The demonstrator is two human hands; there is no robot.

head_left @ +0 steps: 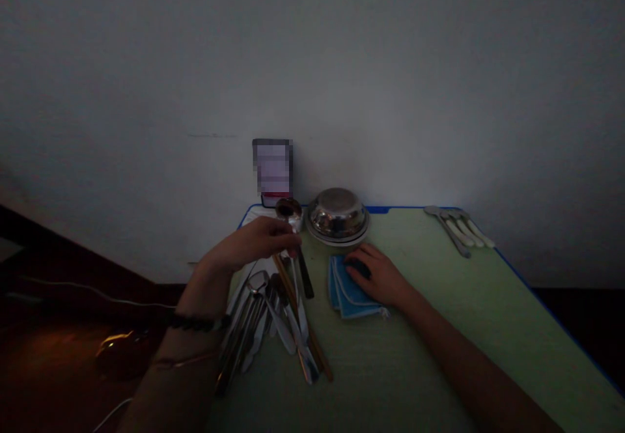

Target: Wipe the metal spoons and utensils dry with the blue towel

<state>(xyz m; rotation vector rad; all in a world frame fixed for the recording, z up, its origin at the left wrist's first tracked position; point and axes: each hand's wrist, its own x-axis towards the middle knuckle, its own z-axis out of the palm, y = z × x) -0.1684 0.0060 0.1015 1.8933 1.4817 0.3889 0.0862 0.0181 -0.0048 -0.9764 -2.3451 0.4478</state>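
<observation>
My left hand (266, 241) is closed around the handle of a metal spoon (289, 209). The spoon's bowl points up toward the wall and its handle slants down toward me. Below that hand lies a loose pile of cutlery (263, 322) with spoons, knives and brown sticks like chopsticks. My right hand (375, 273) rests on a folded blue cloth (344, 296) with pale edging, its thumb and fingers apart. A dark patch shows under the palm; I cannot make out what it is.
Behind the hands an upturned steel bowl (338, 215) sits on another dish. Several spoons or forks with pale handles (461, 230) lie at the back right. A phone-like device (273, 169) leans against the wall (390, 81). The green table (439, 329) has a blue edge.
</observation>
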